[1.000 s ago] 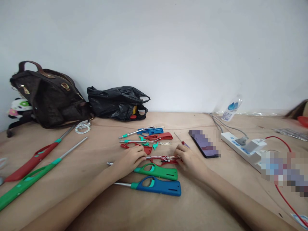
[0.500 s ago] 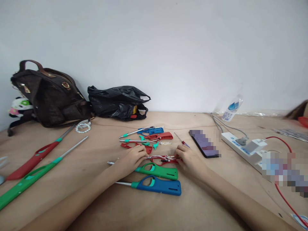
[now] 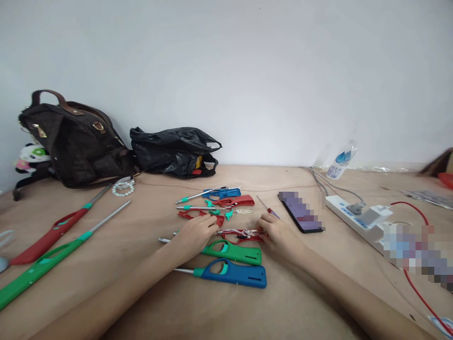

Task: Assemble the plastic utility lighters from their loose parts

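Note:
Between my hands lies an opened red lighter (image 3: 235, 235), its white wires and inner parts showing. My left hand (image 3: 198, 232) is closed on its metal-tube end, and my right hand (image 3: 278, 233) pinches the handle end; the fingertips are partly hidden. Just in front lie a whole green lighter (image 3: 244, 253) and a whole blue lighter (image 3: 244, 275). Behind my hands are a red half-shell (image 3: 189, 214), another red shell (image 3: 240, 201), a metal tube (image 3: 198, 208), a small teal trigger (image 3: 229, 215) and an opened blue lighter (image 3: 226, 193). A screwdriver (image 3: 269, 209) rests by my right hand.
A phone (image 3: 297, 212) and a white power strip (image 3: 348, 208) with cables lie to the right, a plastic bottle (image 3: 341, 160) behind. On the left are a long red lighter (image 3: 46, 241), a long green lighter (image 3: 31, 276), a bracelet (image 3: 123, 189), a dark bag (image 3: 81, 146) and a black plastic bag (image 3: 170, 151).
My left hand has shifted very slightly, uncovering a little more of the metal tube tips beside it. My right hand keeps its place at the red lighter's handle end.

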Available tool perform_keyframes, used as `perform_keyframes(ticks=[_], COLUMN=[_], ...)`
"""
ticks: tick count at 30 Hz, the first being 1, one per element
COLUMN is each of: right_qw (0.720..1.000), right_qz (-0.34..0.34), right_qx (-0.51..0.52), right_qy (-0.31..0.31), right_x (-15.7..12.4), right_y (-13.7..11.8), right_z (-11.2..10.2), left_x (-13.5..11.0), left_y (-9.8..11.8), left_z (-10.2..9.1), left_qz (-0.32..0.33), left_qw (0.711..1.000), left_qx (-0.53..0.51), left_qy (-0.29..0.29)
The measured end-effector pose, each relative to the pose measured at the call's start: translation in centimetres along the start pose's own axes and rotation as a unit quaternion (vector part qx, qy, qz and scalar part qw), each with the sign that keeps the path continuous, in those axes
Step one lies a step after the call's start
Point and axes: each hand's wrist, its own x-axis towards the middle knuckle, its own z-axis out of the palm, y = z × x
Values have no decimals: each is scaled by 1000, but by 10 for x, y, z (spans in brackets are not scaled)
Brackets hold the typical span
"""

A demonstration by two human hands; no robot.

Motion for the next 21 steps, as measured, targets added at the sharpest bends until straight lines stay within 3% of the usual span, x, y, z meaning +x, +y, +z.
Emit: perform_keyframes(ticks=[6, 13, 21], right_qw=[999, 989, 985], right_qz=[-16, -80, -40], right_qx=[31, 121, 170], right_qy=[14, 29, 9], right_x=[0, -2, 0], right_y=[3, -18, -26], right_z=[-4, -2, 5], left_x=[-1, -2, -2], left_y=[1, 2, 2], left_z=[-3, -2, 0], left_qz=[0, 5, 3], left_qw=[1000, 1000, 1000], left_qx=[10, 11, 8], left_qy=[9, 16, 19])
